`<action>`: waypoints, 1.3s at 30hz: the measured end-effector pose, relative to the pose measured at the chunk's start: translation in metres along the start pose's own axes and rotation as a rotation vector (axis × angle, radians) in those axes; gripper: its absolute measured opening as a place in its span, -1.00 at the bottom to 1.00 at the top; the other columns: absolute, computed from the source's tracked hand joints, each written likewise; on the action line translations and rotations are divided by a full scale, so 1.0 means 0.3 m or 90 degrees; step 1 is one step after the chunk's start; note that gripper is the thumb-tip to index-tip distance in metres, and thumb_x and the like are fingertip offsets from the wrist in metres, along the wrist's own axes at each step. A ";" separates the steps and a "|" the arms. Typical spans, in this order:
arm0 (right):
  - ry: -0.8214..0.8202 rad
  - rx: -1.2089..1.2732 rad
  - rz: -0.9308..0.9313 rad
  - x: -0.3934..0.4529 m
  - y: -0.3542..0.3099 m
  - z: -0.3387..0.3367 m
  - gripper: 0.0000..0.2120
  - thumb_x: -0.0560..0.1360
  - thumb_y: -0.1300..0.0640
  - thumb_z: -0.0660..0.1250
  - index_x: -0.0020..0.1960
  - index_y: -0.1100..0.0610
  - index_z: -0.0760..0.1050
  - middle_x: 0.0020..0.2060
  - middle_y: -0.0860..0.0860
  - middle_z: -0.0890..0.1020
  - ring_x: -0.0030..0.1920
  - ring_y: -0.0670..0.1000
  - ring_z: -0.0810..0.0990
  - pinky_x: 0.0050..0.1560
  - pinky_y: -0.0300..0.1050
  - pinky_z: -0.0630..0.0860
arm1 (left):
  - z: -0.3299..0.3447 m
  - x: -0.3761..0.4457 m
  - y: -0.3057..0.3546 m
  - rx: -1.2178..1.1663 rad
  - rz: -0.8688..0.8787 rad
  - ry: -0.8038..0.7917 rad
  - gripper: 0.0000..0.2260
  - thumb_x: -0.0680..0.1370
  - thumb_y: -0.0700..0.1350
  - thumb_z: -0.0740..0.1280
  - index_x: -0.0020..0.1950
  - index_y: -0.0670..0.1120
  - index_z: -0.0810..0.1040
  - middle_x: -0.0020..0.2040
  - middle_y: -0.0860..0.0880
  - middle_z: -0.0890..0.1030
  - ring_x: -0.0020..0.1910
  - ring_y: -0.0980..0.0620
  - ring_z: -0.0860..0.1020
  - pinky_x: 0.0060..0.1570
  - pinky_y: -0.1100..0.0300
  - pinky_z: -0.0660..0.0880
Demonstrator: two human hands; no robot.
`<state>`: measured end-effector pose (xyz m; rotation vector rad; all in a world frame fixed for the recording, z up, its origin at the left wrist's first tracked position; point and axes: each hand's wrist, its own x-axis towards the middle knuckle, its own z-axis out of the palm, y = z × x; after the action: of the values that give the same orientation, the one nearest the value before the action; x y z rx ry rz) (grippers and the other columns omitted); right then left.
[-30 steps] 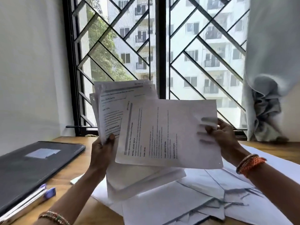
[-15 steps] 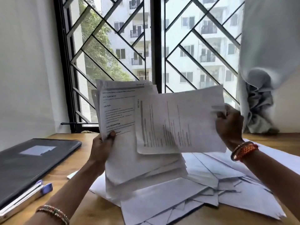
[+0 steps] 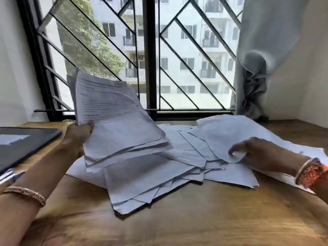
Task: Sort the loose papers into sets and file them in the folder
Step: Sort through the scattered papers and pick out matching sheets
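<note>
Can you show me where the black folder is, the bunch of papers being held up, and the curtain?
folder [image 3: 26, 146]: head view, on its black cover.
bunch of papers [image 3: 110, 110]: head view, on the top printed sheet.
curtain [image 3: 255, 86]: head view, on its gathered folds.

No readable text anywhere. Top sheet of the stack of papers [image 3: 113, 110] in the left hand [image 3: 79, 132] has printed lines and a small boxed header at its upper right corner, all too blurred to read. Pale label [image 3: 13, 139] on the dark folder [image 3: 26, 148] looks blank. Loose sheets [image 3: 177, 162] on the table show no legible print.
</note>
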<state>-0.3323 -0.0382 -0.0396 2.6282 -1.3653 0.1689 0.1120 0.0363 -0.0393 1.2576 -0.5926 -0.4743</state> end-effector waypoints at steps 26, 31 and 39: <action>0.087 -0.161 -0.126 0.340 -0.670 -0.032 -0.81 0.55 0.15 0.22 0.13 0.13 0.51 0.03 0.09 0.60 0.04 0.16 0.58 -0.16 -0.12 0.33 | -0.132 0.062 0.005 0.080 0.171 0.369 -0.64 0.63 -0.15 0.14 0.42 -0.17 0.38 0.39 -0.21 0.41 0.36 -0.19 0.36 0.28 0.18 0.22; -0.105 0.412 -0.132 0.291 -0.530 -0.332 -0.82 0.40 0.39 0.33 -0.08 0.20 0.60 -0.30 0.06 0.67 -0.32 0.07 0.64 -0.43 -0.23 0.54 | -0.113 0.019 0.049 0.062 0.215 0.395 -0.70 0.59 -0.15 0.16 0.25 -0.20 0.52 0.23 -0.24 0.54 0.22 -0.23 0.46 0.13 0.12 0.34; 0.063 1.032 -0.273 0.378 -0.333 -0.354 -0.73 0.39 0.42 0.32 0.00 0.19 0.65 -0.10 0.20 0.65 -0.26 0.05 0.65 -0.23 -0.13 0.61 | 0.026 -0.059 0.096 -0.065 0.280 0.088 -0.69 0.61 -0.28 0.20 -0.29 -0.07 0.54 -0.56 0.12 0.49 -0.60 0.21 0.40 -0.60 0.41 0.27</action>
<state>-0.1874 -0.0505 0.0746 3.7729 -0.4796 1.9950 0.0938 0.0490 -0.0127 1.0152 -0.6952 -0.0497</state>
